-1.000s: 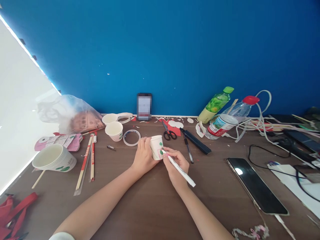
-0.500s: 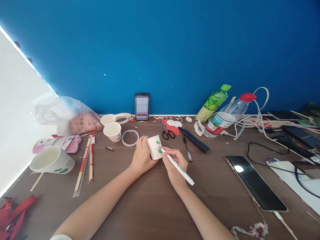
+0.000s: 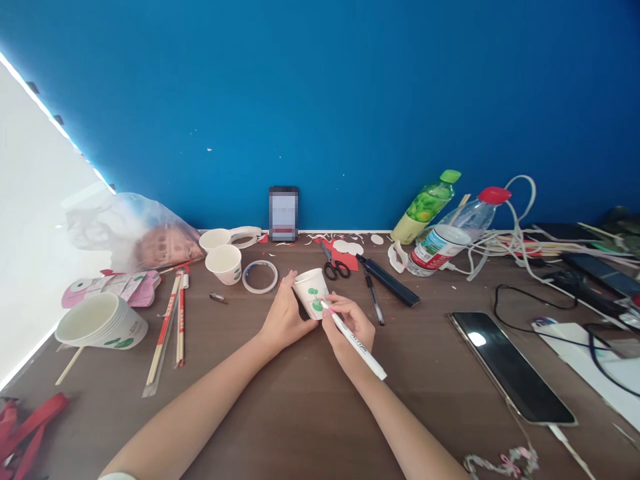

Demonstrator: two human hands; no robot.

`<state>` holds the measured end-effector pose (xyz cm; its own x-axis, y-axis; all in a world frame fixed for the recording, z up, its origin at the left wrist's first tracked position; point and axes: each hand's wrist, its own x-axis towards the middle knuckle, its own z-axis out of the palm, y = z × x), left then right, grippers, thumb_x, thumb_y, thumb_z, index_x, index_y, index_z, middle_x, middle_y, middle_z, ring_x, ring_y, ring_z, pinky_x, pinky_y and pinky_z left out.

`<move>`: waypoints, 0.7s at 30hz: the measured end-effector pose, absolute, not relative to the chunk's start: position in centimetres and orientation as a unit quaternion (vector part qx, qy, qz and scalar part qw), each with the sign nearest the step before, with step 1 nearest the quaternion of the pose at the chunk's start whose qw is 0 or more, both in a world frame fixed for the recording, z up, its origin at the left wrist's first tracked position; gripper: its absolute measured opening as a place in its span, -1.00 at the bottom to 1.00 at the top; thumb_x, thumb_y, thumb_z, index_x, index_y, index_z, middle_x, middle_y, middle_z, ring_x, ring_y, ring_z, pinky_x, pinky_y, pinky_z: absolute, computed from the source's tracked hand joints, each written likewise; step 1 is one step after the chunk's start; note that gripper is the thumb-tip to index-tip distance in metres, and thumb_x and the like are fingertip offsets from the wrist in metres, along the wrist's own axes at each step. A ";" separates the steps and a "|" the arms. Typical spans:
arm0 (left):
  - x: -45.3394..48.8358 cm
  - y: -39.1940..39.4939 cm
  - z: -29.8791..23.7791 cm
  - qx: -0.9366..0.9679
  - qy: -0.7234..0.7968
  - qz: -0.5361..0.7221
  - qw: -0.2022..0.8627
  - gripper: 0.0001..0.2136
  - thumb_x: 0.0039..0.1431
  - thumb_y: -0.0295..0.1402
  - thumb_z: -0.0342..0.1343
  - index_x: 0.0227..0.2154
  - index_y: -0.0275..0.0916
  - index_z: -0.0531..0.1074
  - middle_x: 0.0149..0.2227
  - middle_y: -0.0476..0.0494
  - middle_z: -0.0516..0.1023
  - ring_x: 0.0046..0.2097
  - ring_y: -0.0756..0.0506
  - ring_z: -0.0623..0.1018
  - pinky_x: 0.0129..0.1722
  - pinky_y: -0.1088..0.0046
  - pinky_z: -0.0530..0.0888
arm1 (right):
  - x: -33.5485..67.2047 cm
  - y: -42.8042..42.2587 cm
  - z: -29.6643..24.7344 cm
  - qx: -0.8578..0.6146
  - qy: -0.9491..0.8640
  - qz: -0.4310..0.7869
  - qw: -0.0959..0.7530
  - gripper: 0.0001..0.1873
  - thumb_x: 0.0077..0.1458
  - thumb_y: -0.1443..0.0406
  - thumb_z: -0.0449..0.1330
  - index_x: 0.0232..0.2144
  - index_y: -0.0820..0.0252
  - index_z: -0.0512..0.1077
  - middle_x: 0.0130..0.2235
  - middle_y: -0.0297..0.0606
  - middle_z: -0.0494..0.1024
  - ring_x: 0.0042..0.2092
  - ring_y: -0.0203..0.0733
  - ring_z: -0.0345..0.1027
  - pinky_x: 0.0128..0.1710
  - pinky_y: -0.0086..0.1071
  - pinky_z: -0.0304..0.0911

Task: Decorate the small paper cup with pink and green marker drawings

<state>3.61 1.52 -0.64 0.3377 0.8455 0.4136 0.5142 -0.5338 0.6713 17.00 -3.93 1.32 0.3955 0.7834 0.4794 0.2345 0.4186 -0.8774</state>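
My left hand (image 3: 284, 313) is closed round the left side of a small white paper cup (image 3: 306, 288) with green leaf prints, tilted above the table. In my right hand (image 3: 356, 328) is a white marker (image 3: 361, 348), gripped like a pen, its tip at the cup's printed side. I cannot tell whether the tip touches the paper. Beyond the cup lie black-handled scissors (image 3: 337, 269) and a roll of tape (image 3: 259, 291). A black pen (image 3: 374, 300) and a long black object (image 3: 395, 283) rest to the right.
Two paper cups (image 3: 223, 265) and a cup stack (image 3: 103, 323) stand left, near wrapped chopsticks (image 3: 164, 333). A phone (image 3: 513, 367) lies right, below tangled cables. Two bottles (image 3: 440, 247) lean by the blue wall (image 3: 320, 100). An upright device (image 3: 283, 212) faces me.
The cup has turned in my left hand, so more green leaf print faces me and the pink line seen before is out of sight. The marker has dipped slightly.
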 end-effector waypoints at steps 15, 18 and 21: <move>3.6 1.5 -0.2 0.784 0.442 0.366 0.236 -0.11 -0.09 -0.33 0.29 0.22 -0.33 -0.15 0.26 -0.56 0.12 0.33 -0.43 0.17 0.25 -0.08 0.26 | 17.2 -3.7 1.6 -0.515 -0.489 0.209 0.672 -0.94 -0.01 0.35 0.27 -0.46 0.15 0.43 -0.23 -0.14 0.62 -0.15 -0.06 0.56 -0.16 -0.17 0.49; 3.6 1.4 0.0 0.783 0.445 0.361 0.243 -0.11 -0.11 -0.34 0.29 0.22 -0.34 -0.15 0.26 -0.58 0.11 0.33 -0.43 0.16 0.25 -0.08 0.25 | 17.2 -3.8 1.7 -0.516 -0.486 0.209 0.674 -0.93 -0.01 0.35 0.28 -0.46 0.15 0.43 -0.25 -0.15 0.63 -0.17 -0.06 0.56 -0.18 -0.15 0.49; 3.6 1.4 0.0 0.778 0.449 0.362 0.250 -0.11 -0.11 -0.32 0.30 0.21 -0.34 -0.13 0.26 -0.58 0.11 0.33 -0.44 0.17 0.25 -0.08 0.25 | 17.0 -3.8 1.8 -0.502 -0.503 0.207 0.673 -0.93 -0.01 0.37 0.26 -0.47 0.14 0.43 -0.26 -0.17 0.63 -0.16 -0.08 0.56 -0.17 -0.16 0.48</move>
